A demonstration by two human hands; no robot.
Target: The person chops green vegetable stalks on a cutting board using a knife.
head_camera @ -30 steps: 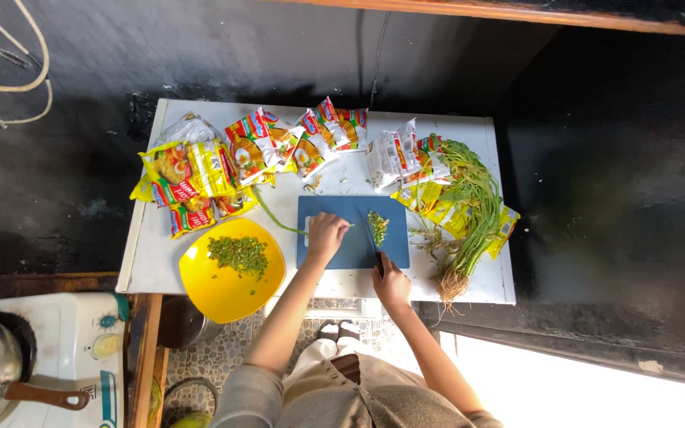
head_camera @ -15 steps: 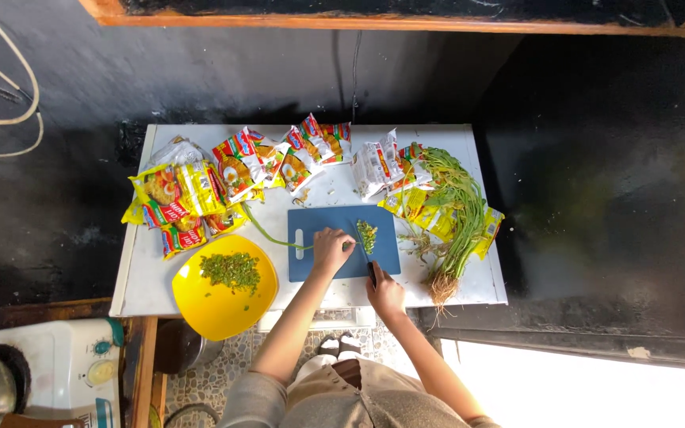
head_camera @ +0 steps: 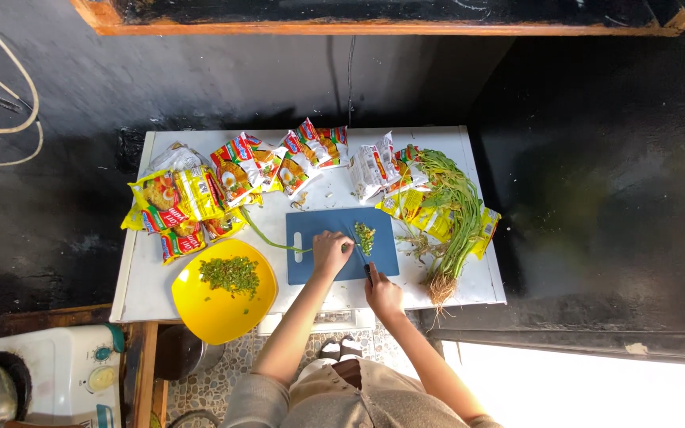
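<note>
**Blue board, greens under the knife**

Blue plastic board (head_camera: 334,246) lies mid-table (head_camera: 144,277), and I see my left hand (head_camera: 331,252) curled down on a long green stalk (head_camera: 267,236), fingers tucked to pin it so it can't roll. My right hand (head_camera: 382,292) is closed round a knife handle (head_camera: 369,272), blade angled toward the chopped pile (head_camera: 365,236) on the board. The stalk trails off the board's left edge, apparently so it can feed rightward to the blade. A yellow plate (head_camera: 200,313) of chopped greens (head_camera: 230,273) sits just beside the board, handy for scraping. Rooted greens (head_camera: 453,222) wait at right, noodle packets (head_camera: 231,178) behind
</note>
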